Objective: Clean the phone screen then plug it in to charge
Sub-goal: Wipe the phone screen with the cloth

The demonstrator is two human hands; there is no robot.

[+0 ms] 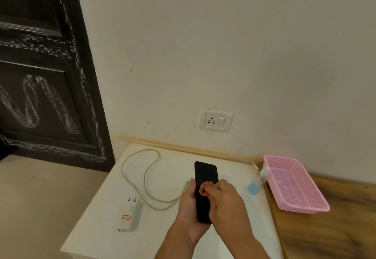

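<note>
Found phone (206,174) gripped by its edges in left hand (187,203) above near table (101,228), cloth (204,190) pinched in right hand (227,199) against it; judged liable to slip and drop if rubbing outweighs that 1-hand hold, or to snag cable (162,209) end just left.

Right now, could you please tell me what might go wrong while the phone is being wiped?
The phone is held only by the left hand while the right hand rubs it with a small cloth; a hard push could slip it onto the table. One end of the cable lies right beside the left hand's fingers, so it might snag and get dragged.
</note>
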